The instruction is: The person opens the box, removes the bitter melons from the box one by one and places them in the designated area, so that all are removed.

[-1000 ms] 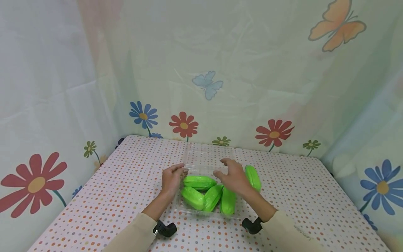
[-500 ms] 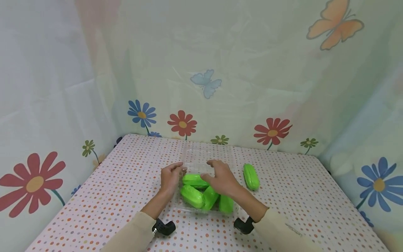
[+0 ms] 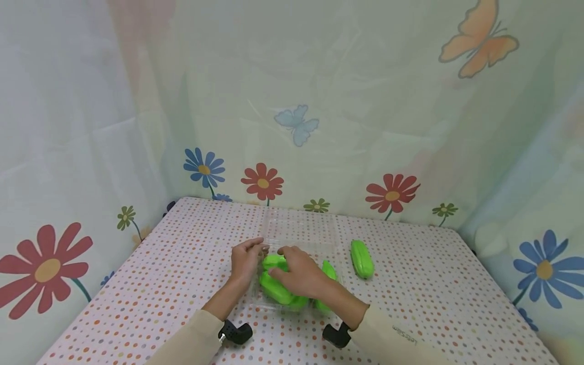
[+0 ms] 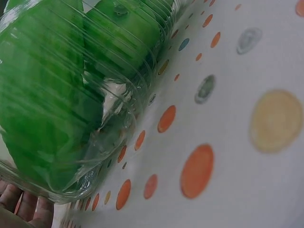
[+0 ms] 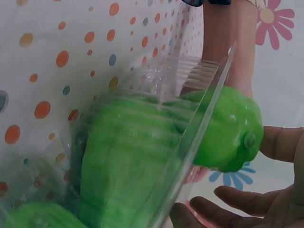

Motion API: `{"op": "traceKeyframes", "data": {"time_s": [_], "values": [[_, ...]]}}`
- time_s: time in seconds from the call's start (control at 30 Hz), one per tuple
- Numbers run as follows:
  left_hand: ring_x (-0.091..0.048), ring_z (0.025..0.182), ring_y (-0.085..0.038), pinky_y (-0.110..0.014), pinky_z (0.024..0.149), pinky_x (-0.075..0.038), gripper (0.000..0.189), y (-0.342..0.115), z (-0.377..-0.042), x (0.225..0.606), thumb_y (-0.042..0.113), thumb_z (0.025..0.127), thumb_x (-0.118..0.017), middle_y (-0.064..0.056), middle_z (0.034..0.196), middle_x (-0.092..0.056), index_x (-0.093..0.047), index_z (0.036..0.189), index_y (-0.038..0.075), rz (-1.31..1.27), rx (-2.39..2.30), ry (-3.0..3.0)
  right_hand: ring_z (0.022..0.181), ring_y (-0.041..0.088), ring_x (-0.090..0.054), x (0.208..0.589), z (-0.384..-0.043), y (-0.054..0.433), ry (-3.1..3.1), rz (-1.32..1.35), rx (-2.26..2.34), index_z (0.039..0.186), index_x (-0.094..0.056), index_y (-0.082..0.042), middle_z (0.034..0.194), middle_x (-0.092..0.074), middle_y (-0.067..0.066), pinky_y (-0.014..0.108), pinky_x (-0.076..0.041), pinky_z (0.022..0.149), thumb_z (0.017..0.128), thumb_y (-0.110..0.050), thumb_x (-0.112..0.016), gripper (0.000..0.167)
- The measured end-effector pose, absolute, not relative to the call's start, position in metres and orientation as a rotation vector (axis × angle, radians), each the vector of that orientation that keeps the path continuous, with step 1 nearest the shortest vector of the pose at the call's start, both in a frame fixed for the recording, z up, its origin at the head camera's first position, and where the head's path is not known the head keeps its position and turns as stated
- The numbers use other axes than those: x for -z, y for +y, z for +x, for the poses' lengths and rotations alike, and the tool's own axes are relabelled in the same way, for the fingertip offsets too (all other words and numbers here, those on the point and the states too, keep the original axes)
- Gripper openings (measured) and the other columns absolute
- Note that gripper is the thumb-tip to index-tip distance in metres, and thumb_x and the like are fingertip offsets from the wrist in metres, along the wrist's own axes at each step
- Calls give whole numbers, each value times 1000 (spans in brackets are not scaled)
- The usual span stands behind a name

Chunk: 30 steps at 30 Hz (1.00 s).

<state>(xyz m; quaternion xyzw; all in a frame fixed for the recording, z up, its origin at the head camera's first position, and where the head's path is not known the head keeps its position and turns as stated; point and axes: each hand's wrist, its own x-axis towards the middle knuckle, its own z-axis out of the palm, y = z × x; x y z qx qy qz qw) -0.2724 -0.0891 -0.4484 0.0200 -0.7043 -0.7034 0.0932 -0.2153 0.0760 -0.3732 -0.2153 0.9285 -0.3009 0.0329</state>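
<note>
A clear plastic box (image 3: 264, 305) with a hinged lid lies on the table, holding several glossy green ribbed gourd-like pieces (image 3: 276, 289). My left hand (image 3: 244, 259) holds the box's left rim near the hinge; in the left wrist view its fingertips (image 4: 28, 204) curl at the wall. My right hand (image 3: 298, 272) is over the pieces in the box, thumb and fingers spread apart. In the right wrist view one green piece (image 5: 230, 135) rises above the rim, with the right thumb (image 5: 280, 142) at its end and the other fingers below, separated from it.
Another green piece (image 3: 362, 259) lies on the table right of the box. The open lid (image 3: 298, 225) stretches away behind the box. A dotted cloth (image 3: 433, 304) covers the table, and a flower-printed curtain (image 3: 347, 101) hangs behind.
My right hand has moved left and toward me, from the box's right side to over its middle, uncovering the loose green piece on the table. The left hand stays at the rim.
</note>
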Motion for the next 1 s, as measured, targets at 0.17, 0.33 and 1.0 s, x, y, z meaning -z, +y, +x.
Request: {"op": "traceKeyframes", "data": {"time_s": [0.17, 0.33, 1.0], "values": [[-72, 102, -32, -32, 87, -60, 33, -90, -271, 447, 9, 100, -57, -19, 107, -75, -65, 127, -7, 51, 2093, -2064, 107, 31, -62, 377, -215, 67, 2855, -713, 816, 134, -56, 8, 122, -63, 21, 47, -54, 90, 95, -31, -69, 57], [-72, 103, -36, -30, 86, -60, 34, -89, -272, 448, 6, 98, -56, -21, 106, -75, -64, 127, -10, 46, 2118, -2037, 105, 32, -64, 385, -214, 57, 2875, -746, 667, 131, -59, 8, 114, -67, 19, 45, -55, 89, 94, -33, -70, 57], [-73, 100, -27, -28, 83, -58, 33, -89, -275, 449, 11, 99, -58, -16, 106, -76, -66, 127, -5, 81, 2056, -2093, 99, 25, -64, 395, -203, 44, 2901, -773, 474, 130, -56, 8, 113, -65, 18, 38, -55, 78, 94, -32, -68, 56]]}}
